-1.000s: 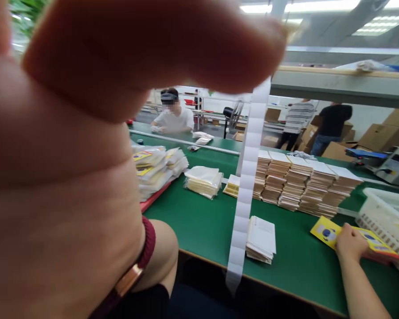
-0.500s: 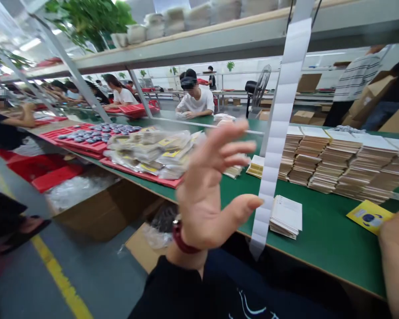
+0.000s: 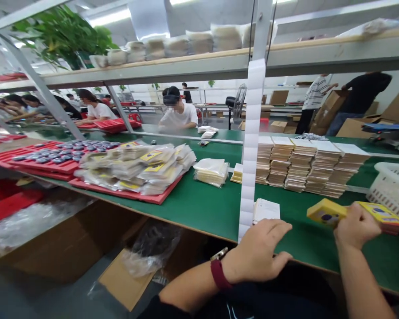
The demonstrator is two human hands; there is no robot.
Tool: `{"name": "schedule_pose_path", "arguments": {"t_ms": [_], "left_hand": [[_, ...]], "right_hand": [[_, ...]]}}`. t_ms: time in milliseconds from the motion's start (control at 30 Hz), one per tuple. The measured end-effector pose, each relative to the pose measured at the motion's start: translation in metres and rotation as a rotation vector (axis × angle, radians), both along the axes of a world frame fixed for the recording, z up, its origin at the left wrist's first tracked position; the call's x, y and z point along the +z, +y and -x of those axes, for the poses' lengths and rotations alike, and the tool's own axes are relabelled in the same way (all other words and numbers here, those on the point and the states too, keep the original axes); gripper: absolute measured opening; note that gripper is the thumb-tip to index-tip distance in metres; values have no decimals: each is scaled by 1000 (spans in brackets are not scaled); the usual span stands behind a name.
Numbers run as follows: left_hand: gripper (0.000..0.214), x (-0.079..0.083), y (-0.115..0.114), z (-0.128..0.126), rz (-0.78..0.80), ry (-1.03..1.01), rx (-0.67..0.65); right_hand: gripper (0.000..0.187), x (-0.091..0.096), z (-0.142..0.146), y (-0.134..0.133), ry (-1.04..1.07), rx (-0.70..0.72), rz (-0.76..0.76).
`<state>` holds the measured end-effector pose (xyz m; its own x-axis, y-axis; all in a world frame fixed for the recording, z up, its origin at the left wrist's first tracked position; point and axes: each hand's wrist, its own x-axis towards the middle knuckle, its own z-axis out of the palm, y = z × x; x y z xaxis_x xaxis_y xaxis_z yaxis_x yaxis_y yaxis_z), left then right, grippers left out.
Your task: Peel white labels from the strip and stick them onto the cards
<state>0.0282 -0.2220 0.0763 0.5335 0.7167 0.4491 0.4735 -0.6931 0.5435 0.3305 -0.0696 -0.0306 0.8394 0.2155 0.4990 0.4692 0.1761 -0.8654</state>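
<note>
My right hand (image 3: 357,226) clamps its fingers on a yellow card (image 3: 326,212) at two o'clock, while my left hand (image 3: 256,250), fingers seemingly together, lies beside a handy white paper stack (image 3: 266,210) at twelve.

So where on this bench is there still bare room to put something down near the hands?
Bare green bench lies between the red tray and the white paper stack, and between the left hand and the right hand, which holds yellow cards, below the tan-edged stacks. Crowded: the tray of packets and those stacks.
</note>
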Motion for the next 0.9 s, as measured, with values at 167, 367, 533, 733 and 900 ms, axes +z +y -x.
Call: {"name": "schedule_pose_path", "arguments": {"t_ms": [167, 367, 533, 733, 900], "left_hand": [[75, -20, 6, -43, -75, 121, 10], [67, -55, 22, -122, 194, -116, -103], [54, -61, 40, -183, 616, -393, -55], [33, -61, 93, -262, 853, -399, -23], [30, -57, 167, -334, 793, -303, 94]], "right_hand": [[39, -9, 48, -85, -105, 199, 83], [42, 9, 42, -137, -58, 296, 32], [38, 9, -6, -150, 278, 504, 0], [55, 3, -73, -135, 714, 869, 19], [51, 2, -126, -72, 678, 638, -108]]}}
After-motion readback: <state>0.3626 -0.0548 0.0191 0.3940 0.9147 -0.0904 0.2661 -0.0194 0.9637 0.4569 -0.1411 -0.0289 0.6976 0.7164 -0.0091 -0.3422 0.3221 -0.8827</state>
